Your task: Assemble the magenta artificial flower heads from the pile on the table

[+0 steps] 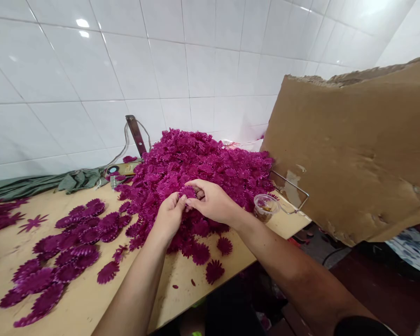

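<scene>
A magenta fabric flower [188, 191] is pinched between my two hands, over the front of a big pile of similar magenta flowers [196, 158]. From the left, my left hand [170, 212] closes thumb and fingers on its lower edge. My right hand [212, 200] curls round the other side, its thumb close to the left thumb. The fingers partly cover the flower, so its underside is hidden. A few loose flowers [214, 271] lie on the table in front of the pile, near my forearms.
Stacked flower layers [70, 240] spread over the left of the wooden table [126, 298]. Right of the pile stands a clear plastic cup [266, 207] with small brownish pieces, beside a bent metal wire [297, 186]. A large cardboard sheet [353, 149] leans at the right. Green cloth [49, 182] lies along the tiled wall.
</scene>
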A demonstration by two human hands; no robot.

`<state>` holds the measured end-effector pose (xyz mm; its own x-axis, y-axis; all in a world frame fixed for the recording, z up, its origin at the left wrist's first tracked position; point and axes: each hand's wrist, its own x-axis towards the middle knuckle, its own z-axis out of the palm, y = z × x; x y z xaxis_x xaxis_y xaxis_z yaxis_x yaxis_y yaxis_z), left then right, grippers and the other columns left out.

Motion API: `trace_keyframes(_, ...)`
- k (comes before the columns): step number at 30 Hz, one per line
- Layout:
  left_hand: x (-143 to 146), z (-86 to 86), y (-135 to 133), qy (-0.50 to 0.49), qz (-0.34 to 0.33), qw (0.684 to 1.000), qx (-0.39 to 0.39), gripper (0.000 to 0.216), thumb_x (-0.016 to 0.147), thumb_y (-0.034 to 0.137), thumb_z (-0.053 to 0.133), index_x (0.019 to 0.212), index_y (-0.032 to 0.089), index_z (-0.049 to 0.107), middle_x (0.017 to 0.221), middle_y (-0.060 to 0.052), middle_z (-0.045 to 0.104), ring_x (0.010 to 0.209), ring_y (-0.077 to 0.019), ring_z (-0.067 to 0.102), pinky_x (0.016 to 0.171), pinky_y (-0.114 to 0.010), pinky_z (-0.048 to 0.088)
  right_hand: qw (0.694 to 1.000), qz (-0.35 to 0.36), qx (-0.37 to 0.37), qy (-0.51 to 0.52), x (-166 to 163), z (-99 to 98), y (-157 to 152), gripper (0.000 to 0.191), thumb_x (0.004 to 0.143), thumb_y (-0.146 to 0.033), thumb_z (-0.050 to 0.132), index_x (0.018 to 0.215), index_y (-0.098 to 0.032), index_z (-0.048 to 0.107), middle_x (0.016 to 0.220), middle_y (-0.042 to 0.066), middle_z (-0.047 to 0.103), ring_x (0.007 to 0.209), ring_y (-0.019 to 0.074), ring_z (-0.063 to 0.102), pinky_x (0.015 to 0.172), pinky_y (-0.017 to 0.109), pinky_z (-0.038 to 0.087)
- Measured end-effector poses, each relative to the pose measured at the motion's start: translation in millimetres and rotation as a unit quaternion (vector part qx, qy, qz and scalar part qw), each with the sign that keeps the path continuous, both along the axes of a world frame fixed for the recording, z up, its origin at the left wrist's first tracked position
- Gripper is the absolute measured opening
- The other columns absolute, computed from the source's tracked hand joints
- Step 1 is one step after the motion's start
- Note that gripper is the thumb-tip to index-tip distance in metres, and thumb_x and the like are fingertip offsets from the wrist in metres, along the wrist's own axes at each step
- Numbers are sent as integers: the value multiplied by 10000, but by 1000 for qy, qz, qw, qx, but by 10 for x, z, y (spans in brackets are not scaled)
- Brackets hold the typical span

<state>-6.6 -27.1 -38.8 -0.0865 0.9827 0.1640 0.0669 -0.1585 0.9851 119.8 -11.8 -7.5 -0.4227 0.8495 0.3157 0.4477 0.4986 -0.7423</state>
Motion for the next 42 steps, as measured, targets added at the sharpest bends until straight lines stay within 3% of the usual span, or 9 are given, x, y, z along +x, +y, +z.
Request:
trace_keyframes(4, -17, -11, 28, 0, 21, 1000, -10, 281, 594, 421, 580, 515, 190, 441, 464, 55, 419, 457, -82, 347, 475, -227, 286, 1000, -8, 13, 24, -22, -59, 47, 406, 704, -152, 578, 1110, -146, 559, 950, 65, 601, 697, 105, 540, 714, 279, 474)
trace_keyframes(8, -27, 12, 44, -29, 31, 999, -4, 236, 612, 386, 566, 539, 185, 467, 500, 37, 477, 505, -102, 417, 504, -229, 335, 997, -17, 69, -4, -33, -30, 63, 219, 717, -139, 559, 912, -193, 645, 882, 27, 592, 676, 99, 528, 702, 263, 454)
trace_keyframes(13, 23, 16, 20, -51, 15, 999, 1, 265, 625, 413, 584, 581, 189, 449, 534, 49, 463, 513, -96, 408, 501, -219, 326, 990, -102, 89, -41, -81, -19, 23, 92, 757, -211, 556, 774, -195, 645, 801, 28, 640, 721, 141, 565, 716, 278, 428)
trace_keyframes(20, 70, 28, -86, 0, 38, 997, 65, 274, 644, 391, 610, 590, 192, 430, 546, 69, 377, 526, -82, 331, 523, -215, 315, 973, -221, 59, -25, -49, 20, 292, 149, 831, -230, 459, 863, -171, 592, 792, 63, 649, 741, 181, 602, 732, 322, 443)
trace_keyframes(23, 24, 34, -119, -16, 30, 998, 47, 269, 606, 406, 640, 627, 184, 490, 579, 55, 450, 561, -90, 397, 572, -226, 354, 964, -263, 40, -12, 93, 126, 481, 232, 807, -130, 453, 996, -146, 587, 968, 106, 616, 874, 192, 599, 839, 358, 438)
trace_keyframes(26, -4, 39, -107, -73, 29, 997, 0, 369, 492, 416, 711, 719, 169, 558, 630, 29, 549, 594, -106, 470, 608, -242, 385, 970, -226, 78, -37, 168, 200, 492, 470, 728, -39, 508, 1179, -170, 535, 1244, 141, 478, 1133, 234, 488, 985, 413, 353)
trace_keyframes(28, -4, 42, -85, -99, 26, 995, -18, 427, 446, 413, 734, 756, 161, 582, 658, 11, 588, 606, -117, 497, 615, -251, 394, 979, -163, 114, -34, 148, 201, 375, 423, 745, -70, 518, 1149, -186, 567, 1226, 118, 506, 1163, 228, 460, 1012, 418, 328)
trace_keyframes(32, -3, 32, -47, -78, 20, 997, -19, 348, 479, 426, 716, 650, 153, 584, 556, 29, 536, 534, -99, 446, 555, -240, 361, 992, -51, 116, 14, 32, 92, 63, 200, 792, -215, 536, 963, -170, 628, 957, 70, 619, 907, 159, 572, 852, 328, 451)
trace_keyframes(42, -96, 25, 105, -35, 134, 990, -9, 412, 519, 496, 695, 500, 177, 435, 422, 81, 364, 418, -51, 269, 420, -208, 202, 999, -4, 29, 31, -69, -49, 77, 365, 688, -151, 619, 1048, -159, 558, 977, 59, 570, 724, 98, 537, 694, 260, 479)
